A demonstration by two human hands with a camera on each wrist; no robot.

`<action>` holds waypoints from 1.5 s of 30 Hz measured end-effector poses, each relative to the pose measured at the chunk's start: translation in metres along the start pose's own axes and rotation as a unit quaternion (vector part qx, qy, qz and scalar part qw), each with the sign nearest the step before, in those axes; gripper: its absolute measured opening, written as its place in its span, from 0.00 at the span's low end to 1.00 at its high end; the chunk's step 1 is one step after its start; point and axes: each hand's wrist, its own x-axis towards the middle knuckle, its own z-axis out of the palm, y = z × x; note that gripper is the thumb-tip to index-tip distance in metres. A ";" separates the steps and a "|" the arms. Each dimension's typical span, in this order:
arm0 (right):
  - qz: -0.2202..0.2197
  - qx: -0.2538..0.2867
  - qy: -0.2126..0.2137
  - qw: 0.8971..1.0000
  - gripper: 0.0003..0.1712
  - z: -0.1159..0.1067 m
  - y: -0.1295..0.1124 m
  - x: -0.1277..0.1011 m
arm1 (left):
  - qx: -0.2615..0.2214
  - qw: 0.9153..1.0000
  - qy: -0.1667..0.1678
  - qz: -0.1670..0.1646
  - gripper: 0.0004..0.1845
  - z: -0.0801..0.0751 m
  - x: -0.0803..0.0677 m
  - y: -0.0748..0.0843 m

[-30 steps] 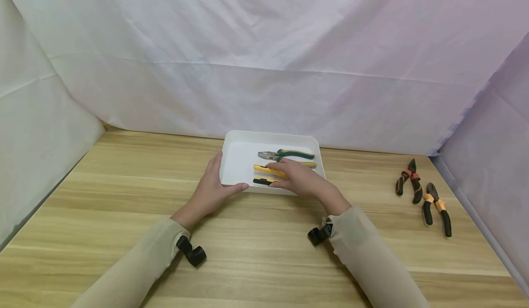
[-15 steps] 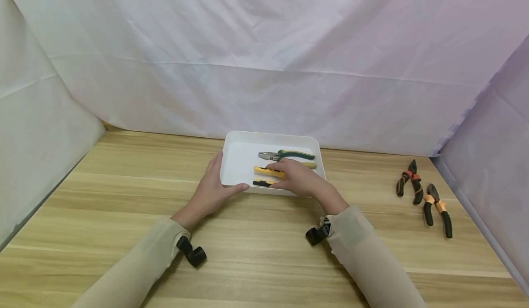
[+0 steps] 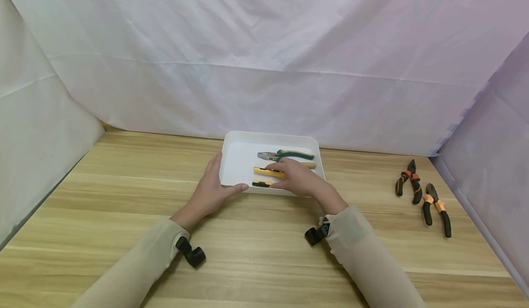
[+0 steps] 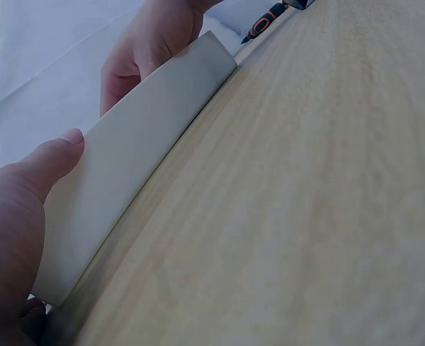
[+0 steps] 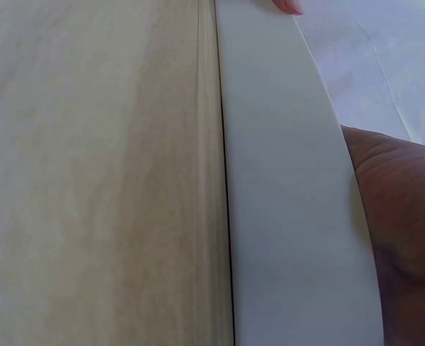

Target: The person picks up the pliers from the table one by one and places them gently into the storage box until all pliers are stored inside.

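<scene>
The left hand (image 3: 210,184), thumb spread from fingers, braces one shallow, white rectangular tray's (image 3: 237,161) near-left corner; the right hand (image 3: 301,178) pinches one yellow-and-black-handled tool (image 3: 262,171) beside one pair of green-and-yellow-handled pliers (image 3: 284,154).

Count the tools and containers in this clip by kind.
Pliers: 3 (green-handled pair, red-and-black pair, orange-and-black pair)
Yellow-handled tool, seemingly one, partly covered by the right hand: 1
White tray: 1
Total: 5
</scene>
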 end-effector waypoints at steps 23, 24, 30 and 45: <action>0.005 -0.009 -0.005 1.000 0.31 -0.004 -0.006 0.000 | -0.006 1.000 0.005 0.004 0.67 -0.004 -0.002 -0.001; 0.004 -0.009 -0.004 1.000 0.31 -0.004 -0.006 0.000 | -0.005 1.000 0.006 0.005 0.67 -0.004 -0.002 -0.001; 0.002 -0.008 0.006 1.000 0.32 -0.009 -0.005 -0.007 | -0.009 1.000 0.008 0.013 0.66 -0.002 -0.001 0.000; 0.010 0.042 0.057 0.997 0.34 -0.031 0.008 -0.044 | -0.004 1.000 0.007 0.005 0.67 0.001 -0.001 0.003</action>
